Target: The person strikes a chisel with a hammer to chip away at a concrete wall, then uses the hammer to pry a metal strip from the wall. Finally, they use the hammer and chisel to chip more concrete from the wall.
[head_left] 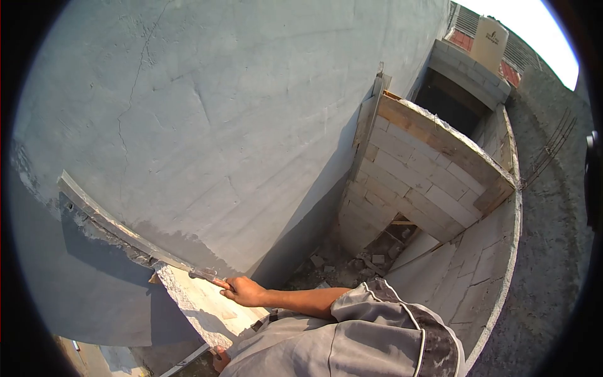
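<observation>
My right hand [245,291] is wrapped round the wooden handle of a tool [217,281]. The tool's metal end points left, towards a long narrow board [119,229] set along the grey wall; its blade is too small to make out. Beneath the hand runs the sunlit, rough top of a pale block wall [198,308]. Low in the view, my left hand [220,359] is partly covered by my shirt, its fingers curled near that wall's edge. A thin grey bar [187,360] reaches up close to it; whether the fingers hold it is unclear.
A tall grey plastered wall [207,113] with a crack rises ahead. Down to the right is a pit with rubble [326,267], bordered by a block wall [414,173] topped by a wooden board [440,135]. Rebar rods [551,149] stick out at the right.
</observation>
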### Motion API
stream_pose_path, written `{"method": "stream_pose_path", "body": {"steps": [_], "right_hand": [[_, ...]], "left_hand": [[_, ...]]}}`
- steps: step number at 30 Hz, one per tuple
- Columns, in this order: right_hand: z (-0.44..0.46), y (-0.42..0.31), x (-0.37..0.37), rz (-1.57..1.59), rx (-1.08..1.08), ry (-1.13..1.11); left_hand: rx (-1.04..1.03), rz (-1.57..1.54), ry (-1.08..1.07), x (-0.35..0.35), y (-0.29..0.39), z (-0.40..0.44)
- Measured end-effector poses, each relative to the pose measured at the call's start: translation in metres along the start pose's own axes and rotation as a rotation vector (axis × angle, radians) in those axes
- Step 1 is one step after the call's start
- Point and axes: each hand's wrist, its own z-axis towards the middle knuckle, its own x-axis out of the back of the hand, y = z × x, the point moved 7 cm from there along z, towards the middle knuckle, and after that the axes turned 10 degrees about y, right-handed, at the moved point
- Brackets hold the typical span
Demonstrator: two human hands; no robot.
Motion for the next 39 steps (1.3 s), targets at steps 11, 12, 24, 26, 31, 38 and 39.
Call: {"method": "stream_pose_path", "body": {"steps": [11, 12, 24, 26, 31, 38, 39], "right_hand": [[-0.003, -0.009, -0.009, -0.012, 0.049, -0.083], [-0.004, -0.01, -0.008, -0.006, 0.05, -0.084], [-0.012, -0.012, 0.014, 0.069, 0.085, -0.034], [-0.013, -0.012, 0.02, 0.072, 0.082, -0.022], [-0.014, -0.002, 0.027, 0.108, 0.076, 0.016], [-0.018, 0.003, 0.032, 0.12, 0.063, 0.022], [-0.019, 0.001, 0.033, 0.117, 0.067, 0.017]], "left_hand": [[-0.043, -0.005, -0.025, -0.006, 0.025, 0.006], [-0.05, -0.009, -0.028, -0.006, 0.028, 0.007], [-0.202, -0.003, -0.136, -0.031, 0.102, -0.002], [-0.232, -0.004, -0.164, -0.038, 0.116, -0.005], [-0.295, -0.004, -0.226, -0.053, 0.143, -0.013], [-0.334, -0.002, -0.273, -0.061, 0.157, -0.02], [-0.337, -0.002, -0.275, -0.061, 0.159, -0.021]]}}
